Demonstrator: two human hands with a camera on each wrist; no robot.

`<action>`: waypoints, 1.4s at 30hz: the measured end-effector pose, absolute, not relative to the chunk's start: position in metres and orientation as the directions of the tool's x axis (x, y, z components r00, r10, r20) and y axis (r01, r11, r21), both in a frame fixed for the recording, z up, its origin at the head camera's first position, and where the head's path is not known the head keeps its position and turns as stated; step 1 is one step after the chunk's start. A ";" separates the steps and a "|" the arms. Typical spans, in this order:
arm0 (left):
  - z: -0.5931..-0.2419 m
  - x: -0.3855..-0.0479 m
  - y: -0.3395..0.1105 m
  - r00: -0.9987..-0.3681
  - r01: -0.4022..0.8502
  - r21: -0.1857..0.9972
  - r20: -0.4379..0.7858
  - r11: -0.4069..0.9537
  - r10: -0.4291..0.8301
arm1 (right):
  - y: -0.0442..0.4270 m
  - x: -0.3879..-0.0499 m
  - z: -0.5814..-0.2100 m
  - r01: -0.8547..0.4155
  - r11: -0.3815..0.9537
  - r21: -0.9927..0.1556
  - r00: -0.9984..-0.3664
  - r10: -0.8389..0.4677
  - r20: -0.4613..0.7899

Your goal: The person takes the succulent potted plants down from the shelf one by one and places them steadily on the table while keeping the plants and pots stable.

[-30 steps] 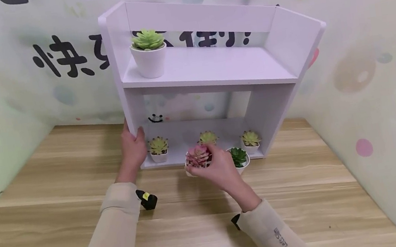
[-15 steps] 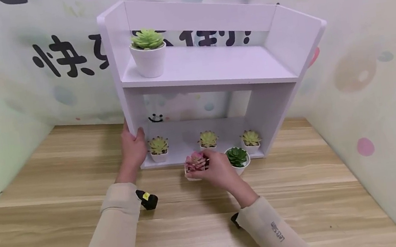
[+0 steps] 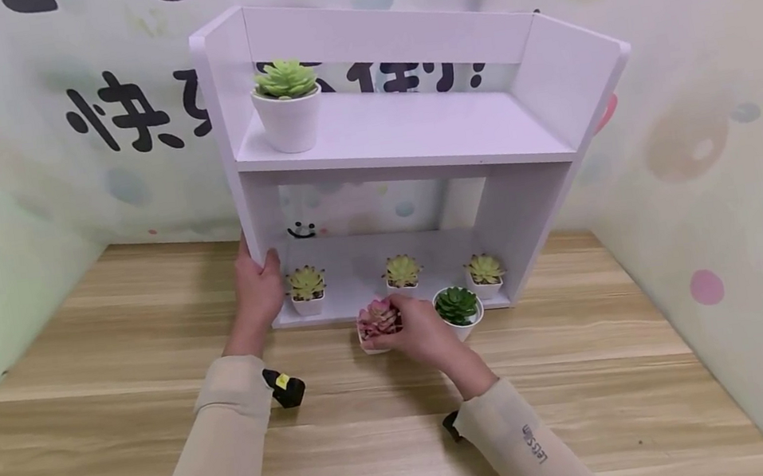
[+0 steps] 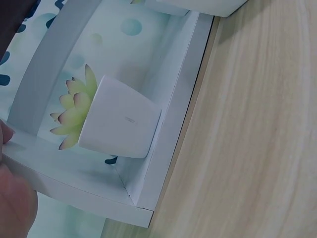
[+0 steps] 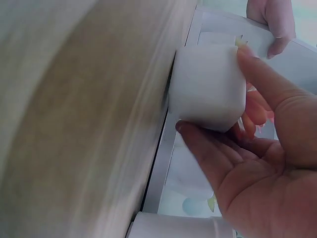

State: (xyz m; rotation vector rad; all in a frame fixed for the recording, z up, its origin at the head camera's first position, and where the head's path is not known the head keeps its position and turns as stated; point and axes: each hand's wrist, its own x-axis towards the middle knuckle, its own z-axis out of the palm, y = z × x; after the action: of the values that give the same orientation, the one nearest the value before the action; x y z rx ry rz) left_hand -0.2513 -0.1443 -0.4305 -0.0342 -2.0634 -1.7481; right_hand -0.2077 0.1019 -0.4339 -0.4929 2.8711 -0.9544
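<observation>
My left hand [image 3: 258, 290] grips the left side panel of the white two-tier shelf [image 3: 407, 160]; the left wrist view shows part of that hand [image 4: 17, 198] at the panel's edge. A pink succulent [image 3: 379, 319] in a small white pot [image 5: 210, 84] stands in front of the lower board. My right hand [image 3: 426, 330] holds this pot between thumb and fingers, as the right wrist view [image 5: 267, 148] shows. Just right of that hand sits a dark green succulent [image 3: 457, 306] in a round white pot. In the head view, the right fingers partly cover the pink plant.
Three yellow-green succulents, a left one [image 3: 306, 284], a middle one [image 3: 402, 271] and a right one [image 3: 484, 270], stand on the lower board. A larger green succulent [image 3: 288, 109] occupies the upper board's left end. Black objects lie by both cuffs on the wooden table [image 3: 354, 467].
My right hand has brought the pink succulent down and slightly toward me, uncovering the middle yellow-green plant. The left hand stays on the shelf's side panel.
</observation>
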 end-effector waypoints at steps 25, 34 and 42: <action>-0.433 -0.253 -0.145 -0.907 0.315 0.929 0.355 0.195 -0.228 | 0.108 -0.193 -0.405 -0.256 0.765 -0.592 -0.964 -0.250 0.093; -0.434 -0.252 -0.145 -0.908 0.301 0.929 0.348 0.213 -0.234 | 0.106 -0.171 -0.346 -0.458 0.570 -0.682 -0.889 -0.293 0.352; -0.433 -0.252 -0.146 -0.916 0.280 0.932 0.331 0.229 -0.225 | 0.092 -0.175 -0.274 -0.555 0.420 -0.718 -0.831 -0.306 0.464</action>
State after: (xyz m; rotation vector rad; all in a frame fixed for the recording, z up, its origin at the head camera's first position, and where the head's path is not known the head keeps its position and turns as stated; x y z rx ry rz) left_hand -0.2517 -0.1462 -0.4328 -0.0511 -2.1123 -1.7308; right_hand -0.1746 0.0922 -0.2745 -0.8889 2.8596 -1.6225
